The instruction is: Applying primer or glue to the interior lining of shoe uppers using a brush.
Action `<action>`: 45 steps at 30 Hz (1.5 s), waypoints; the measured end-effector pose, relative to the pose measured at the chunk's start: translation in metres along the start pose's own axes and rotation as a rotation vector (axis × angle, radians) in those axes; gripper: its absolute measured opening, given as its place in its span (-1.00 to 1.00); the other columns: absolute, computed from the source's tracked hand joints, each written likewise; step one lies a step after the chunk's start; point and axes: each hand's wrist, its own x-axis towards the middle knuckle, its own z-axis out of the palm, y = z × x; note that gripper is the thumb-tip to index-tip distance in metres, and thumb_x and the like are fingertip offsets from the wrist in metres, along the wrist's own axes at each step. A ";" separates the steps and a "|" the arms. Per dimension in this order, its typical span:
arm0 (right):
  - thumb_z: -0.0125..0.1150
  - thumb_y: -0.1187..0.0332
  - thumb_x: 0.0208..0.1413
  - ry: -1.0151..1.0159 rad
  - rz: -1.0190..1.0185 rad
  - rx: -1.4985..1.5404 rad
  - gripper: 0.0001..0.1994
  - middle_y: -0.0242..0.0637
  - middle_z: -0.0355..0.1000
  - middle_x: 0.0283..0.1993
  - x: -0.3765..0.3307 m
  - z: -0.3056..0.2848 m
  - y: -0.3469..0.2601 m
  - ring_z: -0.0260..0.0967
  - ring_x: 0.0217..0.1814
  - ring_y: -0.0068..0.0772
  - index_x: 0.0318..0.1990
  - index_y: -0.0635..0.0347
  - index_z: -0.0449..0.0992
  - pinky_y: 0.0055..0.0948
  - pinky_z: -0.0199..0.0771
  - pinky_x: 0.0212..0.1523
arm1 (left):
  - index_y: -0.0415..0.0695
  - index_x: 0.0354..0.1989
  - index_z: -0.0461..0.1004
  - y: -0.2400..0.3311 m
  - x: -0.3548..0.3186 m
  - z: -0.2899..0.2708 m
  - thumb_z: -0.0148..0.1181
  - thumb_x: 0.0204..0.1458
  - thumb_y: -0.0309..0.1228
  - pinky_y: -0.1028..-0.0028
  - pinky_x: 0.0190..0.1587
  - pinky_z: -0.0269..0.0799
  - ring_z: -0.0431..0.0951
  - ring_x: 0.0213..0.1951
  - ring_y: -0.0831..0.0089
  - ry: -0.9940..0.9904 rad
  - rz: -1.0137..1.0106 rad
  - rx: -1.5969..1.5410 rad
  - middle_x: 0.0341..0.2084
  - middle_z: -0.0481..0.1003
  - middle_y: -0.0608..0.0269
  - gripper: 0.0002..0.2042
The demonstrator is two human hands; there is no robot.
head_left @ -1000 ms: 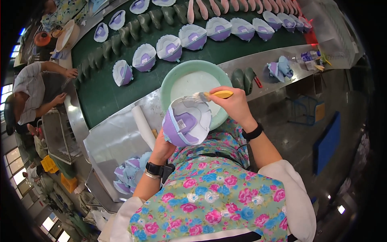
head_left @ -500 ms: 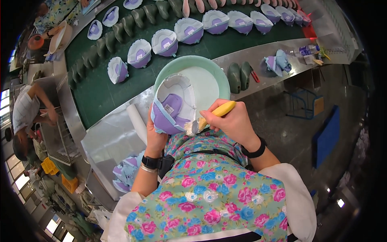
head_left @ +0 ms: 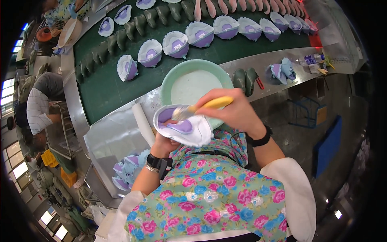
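The right hand (head_left: pixel 234 108) and brush (head_left: pixel 218 102) look blurry. The purple and white piece (head_left: pixel 198 131) hides part of the left hand (head_left: pixel 163 145).

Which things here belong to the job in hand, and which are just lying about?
In the job, apparently:
purple-and-white piece, in the left hand
yellow-handled brush, in the right hand
green basin, close by

Lying about, apparently:
bottle
blue-framed stool
blue board

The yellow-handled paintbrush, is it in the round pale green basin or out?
Out: the right hand holds the paintbrush, its bristles over the purple and white curved fabric piece, not in the basin.
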 end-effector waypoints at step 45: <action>-0.06 0.32 0.29 0.044 0.258 -0.366 -0.66 -0.23 0.41 -0.28 0.110 0.102 0.055 0.28 -0.30 -0.60 -0.54 0.30 0.32 -0.57 0.31 -0.29 | -0.14 -0.03 0.41 0.033 -0.141 -0.266 0.24 -0.13 -0.49 0.21 0.07 0.22 0.35 -0.08 0.07 1.708 0.905 1.151 -0.20 0.41 0.07 -0.60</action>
